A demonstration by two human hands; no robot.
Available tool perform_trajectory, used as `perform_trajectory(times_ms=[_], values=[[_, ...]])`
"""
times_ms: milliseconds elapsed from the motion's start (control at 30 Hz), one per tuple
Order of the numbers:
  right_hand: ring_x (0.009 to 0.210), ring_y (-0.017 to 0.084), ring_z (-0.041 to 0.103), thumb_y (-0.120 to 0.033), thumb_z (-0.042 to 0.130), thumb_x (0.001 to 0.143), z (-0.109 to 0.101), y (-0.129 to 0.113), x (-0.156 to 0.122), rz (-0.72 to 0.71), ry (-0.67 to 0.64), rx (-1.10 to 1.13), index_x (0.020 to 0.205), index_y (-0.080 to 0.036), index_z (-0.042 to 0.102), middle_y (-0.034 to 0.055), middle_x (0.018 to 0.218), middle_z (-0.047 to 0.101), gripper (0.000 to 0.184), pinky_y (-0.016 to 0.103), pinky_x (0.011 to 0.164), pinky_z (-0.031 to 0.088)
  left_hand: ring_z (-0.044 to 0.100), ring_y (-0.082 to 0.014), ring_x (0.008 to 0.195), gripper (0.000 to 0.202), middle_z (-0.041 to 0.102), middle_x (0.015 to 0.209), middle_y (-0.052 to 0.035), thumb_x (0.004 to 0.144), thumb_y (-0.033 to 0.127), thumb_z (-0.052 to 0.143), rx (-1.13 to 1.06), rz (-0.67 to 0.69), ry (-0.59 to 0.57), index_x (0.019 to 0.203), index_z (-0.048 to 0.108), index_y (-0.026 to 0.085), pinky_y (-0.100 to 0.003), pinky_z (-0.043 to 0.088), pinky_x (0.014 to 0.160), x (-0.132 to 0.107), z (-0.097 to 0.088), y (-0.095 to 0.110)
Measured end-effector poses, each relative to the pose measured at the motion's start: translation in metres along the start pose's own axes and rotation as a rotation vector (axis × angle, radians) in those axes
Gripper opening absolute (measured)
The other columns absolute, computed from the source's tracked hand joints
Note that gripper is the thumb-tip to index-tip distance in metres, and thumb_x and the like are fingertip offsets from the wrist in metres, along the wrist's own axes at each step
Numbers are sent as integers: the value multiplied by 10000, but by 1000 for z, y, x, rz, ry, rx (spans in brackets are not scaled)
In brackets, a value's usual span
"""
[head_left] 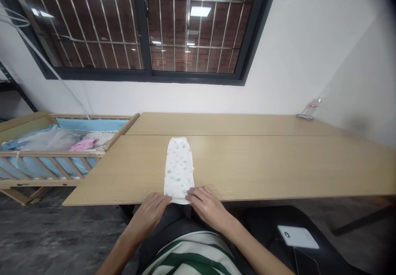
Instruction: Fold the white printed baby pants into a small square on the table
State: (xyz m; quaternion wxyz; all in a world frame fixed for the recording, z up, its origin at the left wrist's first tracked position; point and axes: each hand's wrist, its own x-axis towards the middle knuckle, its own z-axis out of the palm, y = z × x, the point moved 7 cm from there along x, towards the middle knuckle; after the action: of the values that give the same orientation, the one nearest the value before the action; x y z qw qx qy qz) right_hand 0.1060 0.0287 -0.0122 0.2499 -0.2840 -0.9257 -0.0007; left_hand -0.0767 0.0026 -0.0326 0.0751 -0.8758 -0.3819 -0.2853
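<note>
A white cloth (179, 165) with a small scattered print lies folded into a long narrow strip, possibly a baby garment; its exact kind does not show. It stretches away from me on the wooden table (262, 163), its near end at the front edge. My left hand (153, 207) is closed at the near left corner, thumb and fingers on the cloth. At the near right corner my right hand (206, 205) grips the fabric the same way, fingers on top. Both thumbs point inward, and the undersides of the fingers are hidden.
A wooden crib (58, 153) with blue lining and bedding stands left of the table. A clear bottle-like item (311, 108) is at the far right corner. Right of my lap, a white phone-like device (297, 236) lies on a black chair (269, 221). A barred window (145, 27) is ahead.
</note>
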Motion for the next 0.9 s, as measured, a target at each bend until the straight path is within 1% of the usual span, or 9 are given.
perform_trajectory(times_ms=[67, 167, 300, 400, 500, 600, 733, 833, 900], values=[[1023, 238, 628, -102, 460, 998, -7, -4, -5, 34, 58, 45, 1186, -191, 616, 118, 1125, 662, 260, 402, 873, 532, 650, -209, 959, 296, 694, 1042, -83, 998, 89, 406, -32, 2, 17, 1240, 552, 179, -368, 545, 863, 0, -7, 7], [1056, 229, 617, -129, 481, 997, -29, -11, -8, 99, 92, 173, 1224, -211, 612, 126, 1164, 608, 275, 390, 914, 541, 639, -205, 921, 273, 691, 1011, -81, 1008, 102, 430, -39, 49, 52, 1245, 545, 176, -360, 536, 829, 4, -28, 22], [1062, 204, 615, -195, 471, 1020, -62, -12, 2, 127, 109, 335, 1309, -251, 605, 108, 1124, 568, 323, 344, 916, 550, 626, -184, 882, 250, 688, 989, -59, 1004, 113, 476, -57, 107, 98, 1233, 548, 183, -334, 517, 799, 27, -61, 30], [1061, 210, 623, -272, 506, 1021, -78, 5, 23, 161, 144, 407, 1359, -274, 581, 100, 1132, 601, 346, 355, 923, 549, 629, -173, 913, 187, 691, 988, -35, 1027, 186, 459, -105, 37, 79, 1168, 579, 214, -313, 510, 828, 58, -79, 15], [988, 221, 643, -375, 622, 963, -84, 40, 53, 242, 215, 447, 1326, -262, 594, 84, 1090, 662, 382, 384, 904, 550, 623, -183, 1004, 211, 687, 1033, -28, 1046, 304, 421, -123, -124, 23, 1096, 611, 227, -316, 499, 902, 93, -82, -19], [873, 200, 651, -420, 689, 897, -72, 84, 88, 321, 228, 501, 1208, -215, 647, 68, 1026, 697, 375, 352, 800, 554, 605, -208, 1058, 274, 674, 1063, -46, 1036, 366, 407, -128, -283, -51, 1052, 633, 212, -340, 477, 948, 127, -70, -62], [831, 193, 662, -327, 675, 880, -38, 142, 128, 393, 176, 538, 1048, -171, 698, 73, 969, 724, 231, 317, 742, 536, 600, -230, 1095, 276, 688, 1094, -96, 1023, 298, 410, -83, -450, -189, 1002, 653, 169, -341, 445, 962, 163, -31, -115], [821, 198, 671, -244, 657, 864, -9, 181, 145, 461, 146, 518, 974, -153, 707, 78, 947, 735, 151, 314, 744, 530, 637, -223, 1010, 275, 709, 1039, -115, 1018, 259, 426, -63, -506, -249, 955, 669, 145, -331, 475, 890, 181, 0, -140], [836, 201, 675, -214, 647, 856, 9, 200, 149, 507, 127, 486, 948, -146, 710, 85, 954, 740, 130, 313, 760, 529, 652, -209, 968, 253, 709, 1029, -108, 1018, 268, 461, -47, -540, -282, 988, 672, 133, -345, 507, 869, 187, 18, -152]])
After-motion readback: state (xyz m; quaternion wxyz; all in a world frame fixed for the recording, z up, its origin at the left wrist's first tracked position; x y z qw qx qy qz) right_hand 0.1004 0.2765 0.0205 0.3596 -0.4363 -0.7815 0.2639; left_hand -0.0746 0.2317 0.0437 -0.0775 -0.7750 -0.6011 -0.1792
